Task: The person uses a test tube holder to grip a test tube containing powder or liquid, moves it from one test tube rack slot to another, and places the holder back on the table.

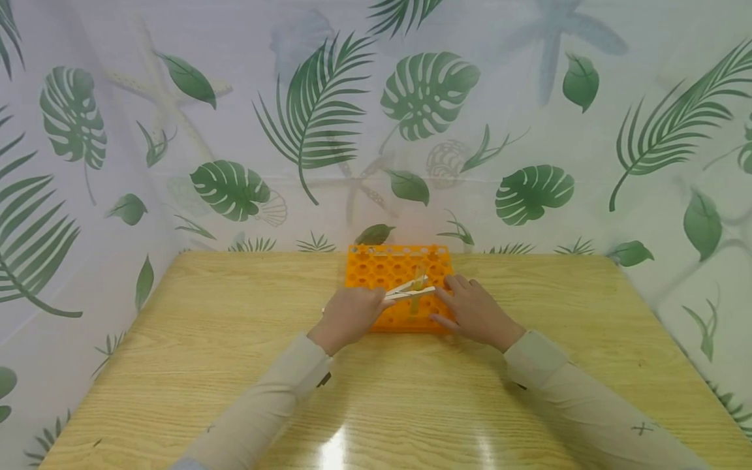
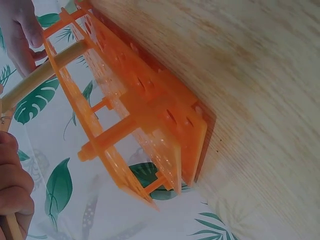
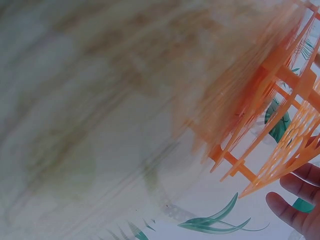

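Note:
In the head view my left hand grips a wooden test tube clamp, its two pale arms spread apart at the far end. They reach to a yellowish tube standing in an orange test tube rack. In the left wrist view the tube passes through the rack's top plate, and curled fingers wrap the clamp's handle. My right hand lies at the rack's right side with fingers extended. The right wrist view shows its fingertips by the rack's edge; contact is hard to tell.
The rack stands near the back edge of a light wooden table. Behind it hangs a white backdrop printed with green leaves, which also lines the left and right sides.

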A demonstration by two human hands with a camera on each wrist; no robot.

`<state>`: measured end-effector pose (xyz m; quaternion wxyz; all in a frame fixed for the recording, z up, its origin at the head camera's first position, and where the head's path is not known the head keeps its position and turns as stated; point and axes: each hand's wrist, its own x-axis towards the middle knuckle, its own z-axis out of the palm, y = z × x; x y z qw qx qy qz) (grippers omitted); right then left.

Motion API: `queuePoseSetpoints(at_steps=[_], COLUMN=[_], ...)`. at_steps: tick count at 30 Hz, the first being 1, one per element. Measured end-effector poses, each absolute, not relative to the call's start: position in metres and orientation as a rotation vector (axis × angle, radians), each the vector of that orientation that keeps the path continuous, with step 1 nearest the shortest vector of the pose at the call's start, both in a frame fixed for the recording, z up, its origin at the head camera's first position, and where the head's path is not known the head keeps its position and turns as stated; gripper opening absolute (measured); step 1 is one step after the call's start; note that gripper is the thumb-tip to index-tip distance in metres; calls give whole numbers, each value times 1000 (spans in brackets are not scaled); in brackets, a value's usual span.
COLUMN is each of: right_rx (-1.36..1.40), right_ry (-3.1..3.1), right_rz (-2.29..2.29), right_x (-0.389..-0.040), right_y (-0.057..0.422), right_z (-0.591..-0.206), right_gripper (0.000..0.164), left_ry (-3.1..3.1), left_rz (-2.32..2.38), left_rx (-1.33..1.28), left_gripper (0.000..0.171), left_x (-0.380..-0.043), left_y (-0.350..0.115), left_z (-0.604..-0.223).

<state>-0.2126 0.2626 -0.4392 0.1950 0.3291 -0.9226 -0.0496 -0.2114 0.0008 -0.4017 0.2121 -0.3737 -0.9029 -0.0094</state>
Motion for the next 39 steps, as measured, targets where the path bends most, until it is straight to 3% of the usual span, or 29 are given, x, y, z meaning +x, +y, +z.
queuePoseSetpoints(at_steps=[39], right_rx=[917], right_ry=[-2590], right_rz=[-119], right_x=[-214], right_y=[263], right_z=[-442], right_gripper=[41], left_ry=[-2548], left_rz=[-85], left_rx=[-1061], left_gripper=[39], left_x=[-212], left_y=[1], left_z=[-412])
